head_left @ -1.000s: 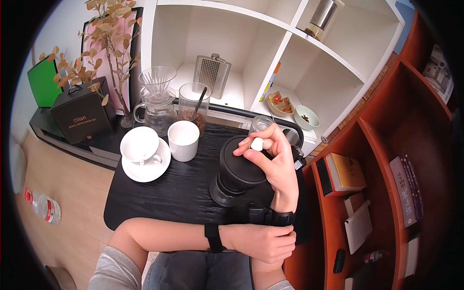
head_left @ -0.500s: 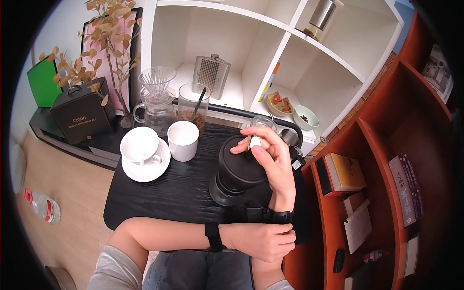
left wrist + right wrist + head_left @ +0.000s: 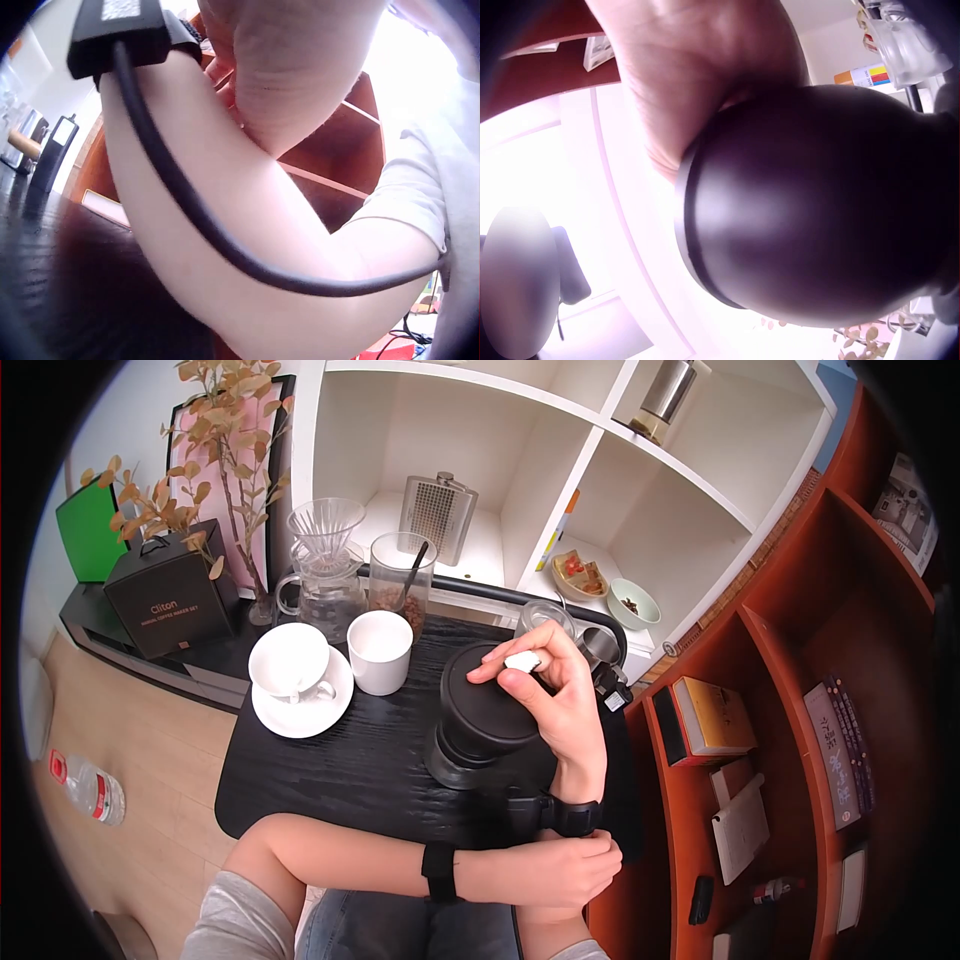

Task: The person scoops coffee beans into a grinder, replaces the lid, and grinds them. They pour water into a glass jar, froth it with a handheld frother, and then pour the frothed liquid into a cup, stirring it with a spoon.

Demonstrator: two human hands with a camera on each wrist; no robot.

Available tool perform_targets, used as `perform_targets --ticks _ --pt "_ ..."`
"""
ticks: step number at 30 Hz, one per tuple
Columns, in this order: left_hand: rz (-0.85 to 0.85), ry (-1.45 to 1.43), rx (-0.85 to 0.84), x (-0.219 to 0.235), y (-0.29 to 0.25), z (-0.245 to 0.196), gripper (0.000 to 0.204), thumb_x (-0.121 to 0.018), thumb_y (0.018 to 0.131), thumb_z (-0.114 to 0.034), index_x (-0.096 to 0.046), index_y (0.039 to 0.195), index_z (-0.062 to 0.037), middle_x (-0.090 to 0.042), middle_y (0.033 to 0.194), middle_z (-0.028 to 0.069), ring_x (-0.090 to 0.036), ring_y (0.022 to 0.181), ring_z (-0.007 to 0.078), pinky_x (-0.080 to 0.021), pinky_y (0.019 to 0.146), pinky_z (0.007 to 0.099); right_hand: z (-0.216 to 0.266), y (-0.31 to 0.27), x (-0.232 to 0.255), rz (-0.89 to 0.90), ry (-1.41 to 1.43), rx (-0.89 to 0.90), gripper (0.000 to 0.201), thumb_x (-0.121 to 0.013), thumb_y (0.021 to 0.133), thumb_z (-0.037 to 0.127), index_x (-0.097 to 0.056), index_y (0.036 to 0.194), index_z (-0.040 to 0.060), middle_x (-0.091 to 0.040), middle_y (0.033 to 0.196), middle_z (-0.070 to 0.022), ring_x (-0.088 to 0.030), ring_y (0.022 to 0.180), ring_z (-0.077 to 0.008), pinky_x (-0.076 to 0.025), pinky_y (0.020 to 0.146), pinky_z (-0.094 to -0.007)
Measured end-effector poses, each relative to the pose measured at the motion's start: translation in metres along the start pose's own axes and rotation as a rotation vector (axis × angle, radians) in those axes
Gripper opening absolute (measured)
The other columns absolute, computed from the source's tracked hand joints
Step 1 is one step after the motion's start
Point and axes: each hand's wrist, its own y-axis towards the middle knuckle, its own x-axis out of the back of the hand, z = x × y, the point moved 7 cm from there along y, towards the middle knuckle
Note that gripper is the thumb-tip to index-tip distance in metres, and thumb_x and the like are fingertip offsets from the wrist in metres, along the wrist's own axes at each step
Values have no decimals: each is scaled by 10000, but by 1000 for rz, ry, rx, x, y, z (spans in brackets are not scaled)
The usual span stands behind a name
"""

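Note:
On the black table, a hand coffee grinder with a wide black top and a clear lower part leans a little. My right hand arches over its top and pinches a small white knob between thumb and fingers. Up close in the right wrist view, the grinder's dark rounded body sits against the palm. My left hand crosses in front and grips the right forearm just below the wrist camera strap. Its fingertips are partly hidden behind that arm.
Left of the grinder stand a white mug and a white cup on a saucer. Behind them are a glass dripper and a tall glass of beans. A glass jar stands beyond my right hand.
The white knob has shifted a little left over the grinder's top, with my right fingers on it. The grinder's top has tipped slightly left. My left hand stays on the right forearm, slightly lower.

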Motion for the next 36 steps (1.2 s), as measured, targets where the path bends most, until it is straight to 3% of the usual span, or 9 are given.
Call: perform_targets --ticks 4,11,13,16,23,26,28,31,36 --pt "114 -30 89 1 -1 -6 121 -538 763 -169 -575 789 -57 -544 810 42 -510 813 202 -405 777 286 -2 2 -3 -10 -6 2 154 -620 848 -5 -497 941 4 -635 876 -96 -652 875 -180 -498 798 -276" --pt "50 116 56 4 2 -4 145 -553 746 -180 -576 790 -44 -525 764 44 -495 768 194 -400 732 283 -3 0 -3 -41 -6 3 157 -624 854 12 -492 939 11 -633 866 -84 -650 873 -170 -494 793 -269" --pt "162 -26 127 -3 2 -7 178 -552 746 -123 -589 845 20 -527 802 76 -479 794 219 -388 753 290 -2 0 -5 -53 -36 14 158 -625 855 17 -493 942 11 -632 864 -80 -649 872 -166 -490 794 -267" --pt "207 -19 110 -9 2 -11 138 -557 743 -167 -576 787 -38 -523 755 39 -490 767 197 -397 738 283 1 0 -6 -63 -78 26 154 -626 859 29 -499 945 12 -636 860 -74 -647 866 -156 -480 793 -260" --pt "150 51 12 0 -1 -16 111 -556 748 -147 -562 768 -37 -516 766 33 -492 760 190 -396 727 271 2 1 -8 -59 -157 26 120 -628 862 48 -530 920 10 -660 851 -78 -641 861 -132 -462 782 -238" --pt "102 -54 119 1 -1 -18 121 -545 754 -152 -566 783 -36 -524 792 36 -500 790 191 -399 742 275 2 1 -8 -56 -174 23 119 -627 862 46 -532 923 10 -660 851 -77 -641 866 -133 -464 780 -240" --pt "284 -45 96 -6 -3 -22 133 -541 759 -166 -573 804 -45 -533 816 34 -502 830 194 -403 752 281 2 0 -8 -61 -166 22 122 -629 861 48 -533 926 11 -660 850 -76 -642 866 -134 -465 776 -241" --pt "225 121 -17 -3 -2 -25 133 -545 754 -173 -568 796 -49 -528 810 38 -500 826 195 -400 726 281 3 0 -9 -63 -166 29 117 -624 862 47 -535 929 11 -662 856 -79 -642 870 -138 -470 772 -245" --pt "153 101 63 11 -2 -10 144 -545 758 -192 -561 789 -53 -519 779 50 -504 800 193 -392 704 273 2 0 -9 -44 -174 27 120 -599 866 31 -531 962 4 -663 905 -99 -632 914 -157 -464 817 -264"
